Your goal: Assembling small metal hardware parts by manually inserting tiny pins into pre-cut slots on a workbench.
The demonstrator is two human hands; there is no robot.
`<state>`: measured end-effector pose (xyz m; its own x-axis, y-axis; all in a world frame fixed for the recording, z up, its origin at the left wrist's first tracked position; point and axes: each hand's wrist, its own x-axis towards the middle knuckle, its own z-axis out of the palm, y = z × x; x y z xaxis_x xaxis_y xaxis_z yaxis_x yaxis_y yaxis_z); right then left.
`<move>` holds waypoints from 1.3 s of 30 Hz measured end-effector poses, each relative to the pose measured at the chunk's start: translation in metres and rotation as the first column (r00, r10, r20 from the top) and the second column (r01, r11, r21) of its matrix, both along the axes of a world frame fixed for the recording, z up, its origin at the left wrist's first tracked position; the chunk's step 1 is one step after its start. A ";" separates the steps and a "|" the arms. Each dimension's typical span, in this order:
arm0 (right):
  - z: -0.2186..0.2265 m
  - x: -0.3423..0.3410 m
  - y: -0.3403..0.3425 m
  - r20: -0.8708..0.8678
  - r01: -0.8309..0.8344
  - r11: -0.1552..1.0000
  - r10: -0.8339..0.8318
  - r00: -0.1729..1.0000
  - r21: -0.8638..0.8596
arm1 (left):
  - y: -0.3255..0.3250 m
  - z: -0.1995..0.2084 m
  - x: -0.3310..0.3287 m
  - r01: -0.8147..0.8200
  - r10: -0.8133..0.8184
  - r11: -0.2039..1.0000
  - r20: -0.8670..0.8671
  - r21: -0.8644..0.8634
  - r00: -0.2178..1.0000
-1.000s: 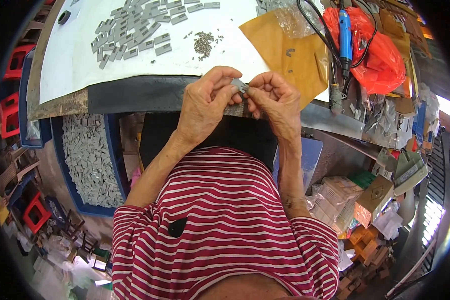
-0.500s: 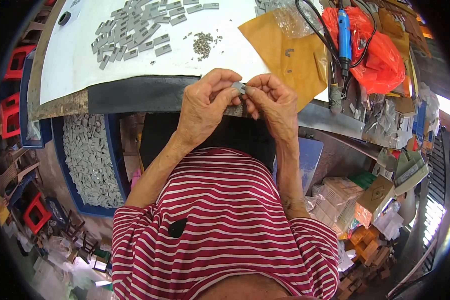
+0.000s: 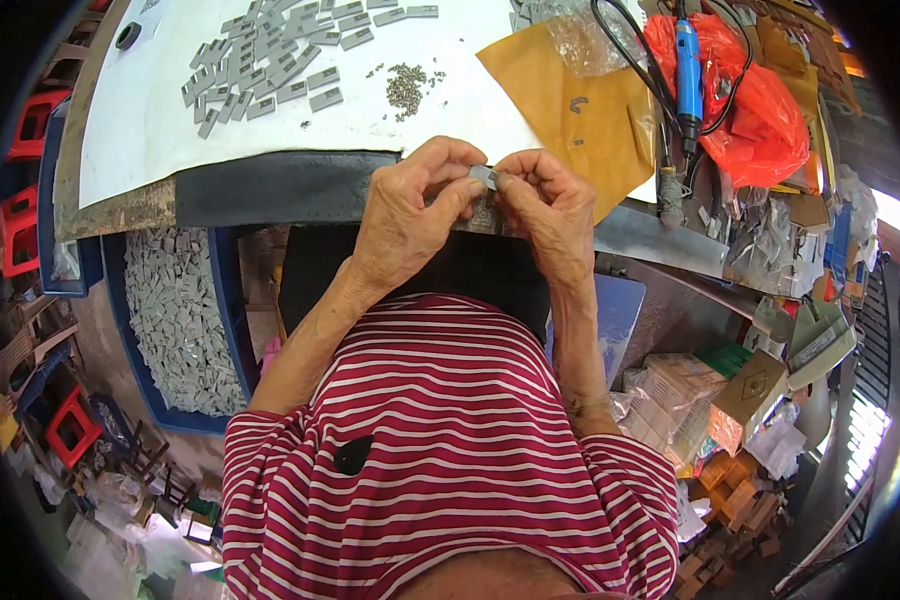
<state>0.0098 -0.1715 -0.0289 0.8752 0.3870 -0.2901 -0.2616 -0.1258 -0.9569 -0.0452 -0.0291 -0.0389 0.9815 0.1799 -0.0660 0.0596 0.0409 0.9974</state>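
Between my two hands, over the table's front edge, is a small grey rectangular piece point(image 3: 484, 176). My left hand point(image 3: 417, 212) pinches its left end between thumb and forefinger. The right hand point(image 3: 553, 213) grips the other end, its fingertips covering part of it. Farther off on the white sheet point(image 3: 150, 120) lie many similar grey pieces point(image 3: 270, 70), each with a dark slot. A small heap of tiny metal parts point(image 3: 405, 92) sits to their right. Whether a tiny part is also between my fingers cannot be made out.
A brown paper sheet point(image 3: 560, 110) carries two small dark bits. Behind it at right are a blue electric screwdriver point(image 3: 688, 80) with a black cable and a red plastic bag point(image 3: 765, 120). Below the table at left stands a blue crate point(image 3: 225, 330) full of grey pieces.
The grey piece has turned slightly in my fingers, showing more of its light face. Both hands stay almost in the same place.
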 end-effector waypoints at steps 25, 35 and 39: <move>0.006 0.017 0.012 -0.043 -0.101 0.995 0.101 0.994 -0.007 | 0.021 0.005 0.005 -0.103 -0.113 0.831 0.347 0.547 0.931; 0.003 0.033 0.030 -0.081 -0.132 0.985 0.141 0.987 0.113 | 0.043 0.008 0.017 -0.163 -0.113 0.723 0.347 0.671 0.931; 0.003 0.033 0.036 -0.094 -0.086 0.972 0.108 0.990 0.218 | 0.054 0.005 0.025 -0.186 -0.089 0.731 0.363 0.657 0.928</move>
<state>0.0431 -0.1352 -0.0260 0.7998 0.5313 -0.2793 -0.3579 0.0486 -0.9325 -0.0201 0.0247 -0.0334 0.8982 0.0885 0.4307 -0.2754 -0.6504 0.7079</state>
